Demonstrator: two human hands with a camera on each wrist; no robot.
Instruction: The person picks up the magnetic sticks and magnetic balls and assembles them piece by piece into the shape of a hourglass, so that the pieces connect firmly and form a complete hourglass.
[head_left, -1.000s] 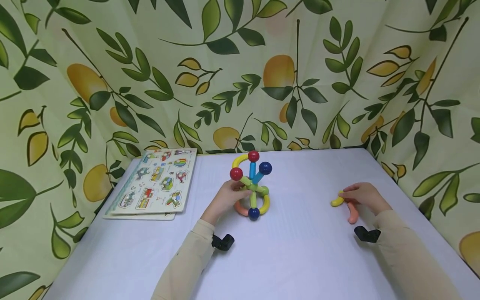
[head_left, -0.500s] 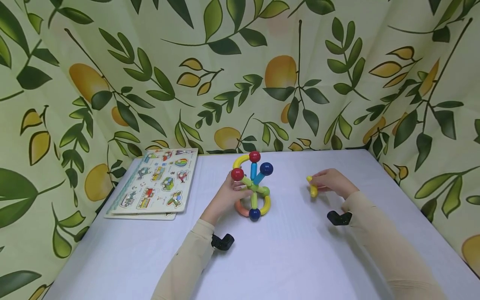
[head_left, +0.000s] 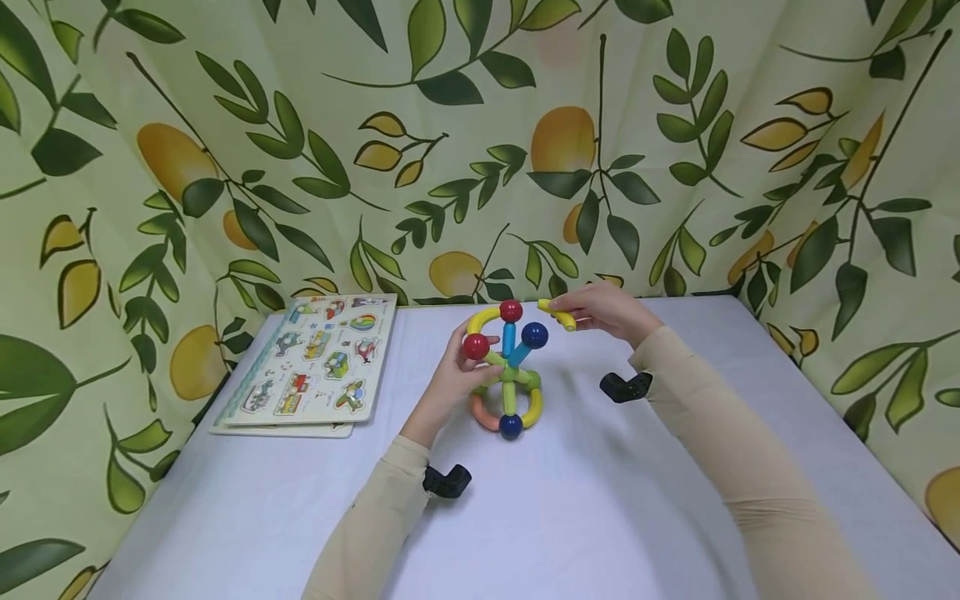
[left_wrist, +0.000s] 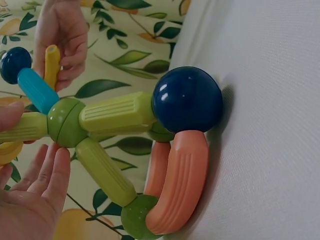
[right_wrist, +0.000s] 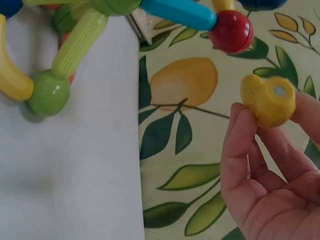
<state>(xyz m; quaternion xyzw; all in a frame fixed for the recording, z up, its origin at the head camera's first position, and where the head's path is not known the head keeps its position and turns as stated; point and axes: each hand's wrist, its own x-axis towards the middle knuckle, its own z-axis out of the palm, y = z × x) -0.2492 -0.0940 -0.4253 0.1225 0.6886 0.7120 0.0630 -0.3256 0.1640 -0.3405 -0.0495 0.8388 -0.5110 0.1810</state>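
Observation:
A magnetic ball-and-rod structure (head_left: 510,400) stands on the table, made of green, blue and red balls with straight and curved rods. My left hand (head_left: 453,375) holds it at its left side; in the left wrist view the thumb lies on a light green rod (left_wrist: 25,127), the fingers (left_wrist: 47,175) below. My right hand (head_left: 603,310) pinches a yellow curved magnetic rod (head_left: 558,317) in the air, right of the red top ball (head_left: 511,311) and apart from it. The rod's end faces the right wrist camera, showing a grey magnet disc.
Two picture puzzle boards (head_left: 322,358) lie stacked at the back left of the white table (head_left: 570,517). A leaf-patterned cloth (head_left: 480,167) hangs right behind the table's far edge. A dark blue ball (head_left: 534,335) juts out toward the right hand.
My right hand has lifted the yellow curved rod and carried it left and away, up beside the structure's top. The pink curved rod under that hand has gone out of sight. My left hand stays nearly still.

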